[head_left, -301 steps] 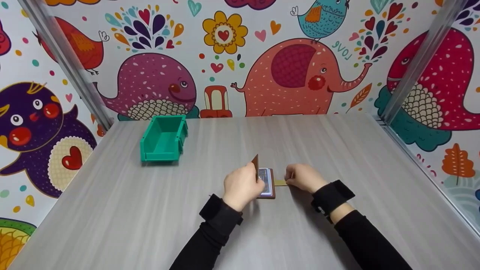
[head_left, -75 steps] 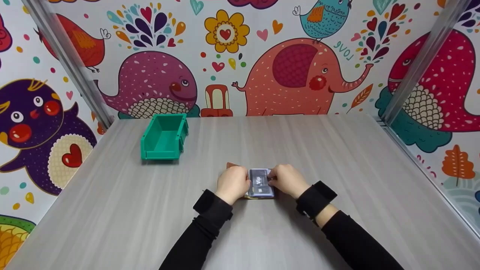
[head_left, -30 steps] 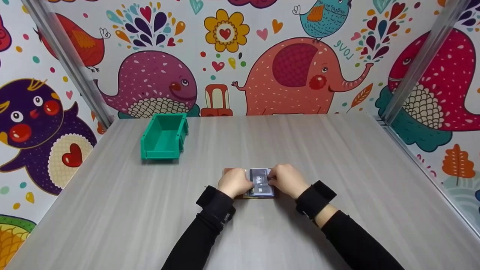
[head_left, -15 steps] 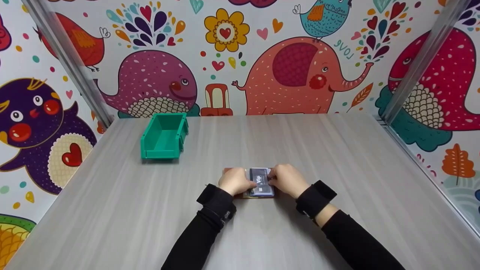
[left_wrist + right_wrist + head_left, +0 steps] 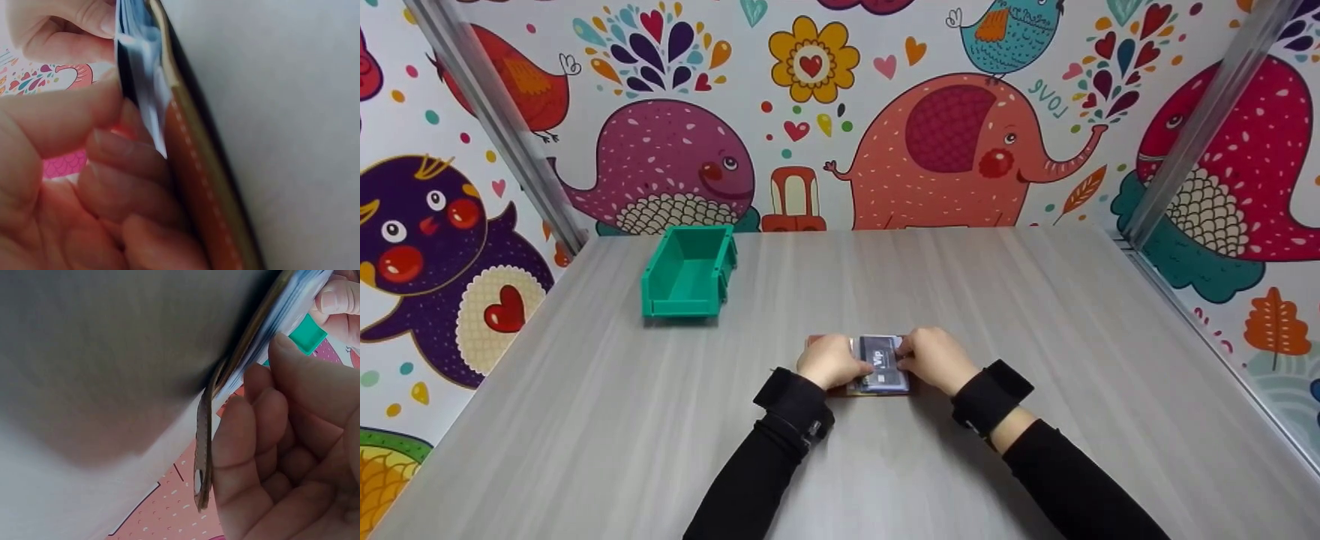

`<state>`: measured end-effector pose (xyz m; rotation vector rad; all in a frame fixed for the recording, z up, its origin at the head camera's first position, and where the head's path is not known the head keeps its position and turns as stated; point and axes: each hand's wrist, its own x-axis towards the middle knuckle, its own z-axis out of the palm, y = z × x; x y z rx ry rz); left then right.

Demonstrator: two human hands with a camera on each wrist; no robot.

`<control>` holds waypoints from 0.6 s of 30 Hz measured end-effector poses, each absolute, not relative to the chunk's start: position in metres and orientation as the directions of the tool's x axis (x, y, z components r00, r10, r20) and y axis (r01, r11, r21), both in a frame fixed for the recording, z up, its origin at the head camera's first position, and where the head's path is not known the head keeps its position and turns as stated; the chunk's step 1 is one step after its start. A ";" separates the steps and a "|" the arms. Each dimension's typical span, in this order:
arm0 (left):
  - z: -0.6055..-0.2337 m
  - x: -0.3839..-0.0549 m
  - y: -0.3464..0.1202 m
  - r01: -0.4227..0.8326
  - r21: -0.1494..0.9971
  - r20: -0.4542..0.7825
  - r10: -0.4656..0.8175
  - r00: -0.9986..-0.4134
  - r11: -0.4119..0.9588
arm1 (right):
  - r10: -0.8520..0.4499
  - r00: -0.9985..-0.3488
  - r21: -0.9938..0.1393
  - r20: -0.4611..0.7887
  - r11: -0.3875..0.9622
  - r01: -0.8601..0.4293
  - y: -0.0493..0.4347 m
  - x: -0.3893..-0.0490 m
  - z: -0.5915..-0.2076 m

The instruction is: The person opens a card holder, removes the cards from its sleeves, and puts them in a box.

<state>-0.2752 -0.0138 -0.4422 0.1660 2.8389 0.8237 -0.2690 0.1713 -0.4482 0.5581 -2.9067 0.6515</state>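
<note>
A brown leather card holder point(image 5: 838, 391) lies unfolded on the table, its clear sleeves point(image 5: 147, 53) fanned at the edge. The top sleeve bears a dark card marked "Vip" point(image 5: 877, 346). My left hand point(image 5: 831, 363) is at the holder's left half, thumb over the dark card's left side and fingers curled at the sleeve edge. Whether it pinches the card alone or with its sleeve, I cannot tell. My right hand point(image 5: 937, 360) pinches the right edge of the sleeves between thumb and fingers. In the right wrist view, a strap with a snap point(image 5: 201, 467) sticks out beside those fingers.
A green plastic bin point(image 5: 682, 308) stands at the back left of the grey wood-grain table point(image 5: 1005, 285). Walls printed with cartoon animals point(image 5: 937, 172) enclose the back and sides, with metal posts point(image 5: 499, 124) at the corners.
Ten seconds ago the left hand held the cover upright and the right pinched the strap. The cover then went down leftward, and the left thumb came onto the card. Little differs over the last half second.
</note>
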 end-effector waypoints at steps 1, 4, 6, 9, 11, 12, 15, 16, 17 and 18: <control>-0.442 -0.275 -0.014 0.053 0.541 -0.143 0.154 -0.978 0.840 | -0.326 -0.927 -0.391 0.187 0.841 -0.375 0.171 -0.269 -0.448; -0.442 -0.275 -0.014 0.045 0.543 -0.149 0.150 -0.977 0.839 | -0.326 -0.925 -0.390 0.193 0.840 -0.377 0.171 -0.269 -0.448; -0.442 -0.274 -0.013 0.040 0.544 -0.154 0.147 -0.977 0.838 | -0.327 -0.924 -0.390 0.198 0.838 -0.381 0.171 -0.269 -0.448; -0.442 -0.274 -0.013 0.033 0.546 -0.159 0.142 -0.977 0.837 | -0.332 -0.921 -0.392 0.203 0.834 -0.387 0.172 -0.269 -0.448; -0.442 -0.274 -0.013 0.033 0.546 -0.157 0.141 -0.977 0.837 | -0.334 -0.920 -0.390 0.206 0.834 -0.390 0.172 -0.269 -0.448; -0.442 -0.274 -0.013 0.033 0.544 -0.157 0.141 -0.978 0.839 | -0.336 -0.919 -0.386 0.206 0.835 -0.392 0.173 -0.270 -0.448; -0.442 -0.275 -0.013 0.035 0.536 -0.158 0.141 -0.977 0.843 | -0.340 -0.917 -0.371 0.211 0.840 -0.396 0.173 -0.271 -0.450; -0.442 -0.275 -0.013 0.036 0.533 -0.159 0.141 -0.977 0.846 | -0.342 -0.915 -0.364 0.213 0.842 -0.399 0.173 -0.271 -0.450; -0.443 -0.275 -0.013 0.038 0.528 -0.159 0.142 -0.977 0.849 | -0.342 -0.915 -0.360 0.213 0.843 -0.399 0.173 -0.271 -0.451; -0.443 -0.276 -0.013 0.035 0.529 -0.162 0.141 -0.977 0.848 | -0.342 -0.916 -0.361 0.212 0.843 -0.398 0.173 -0.271 -0.451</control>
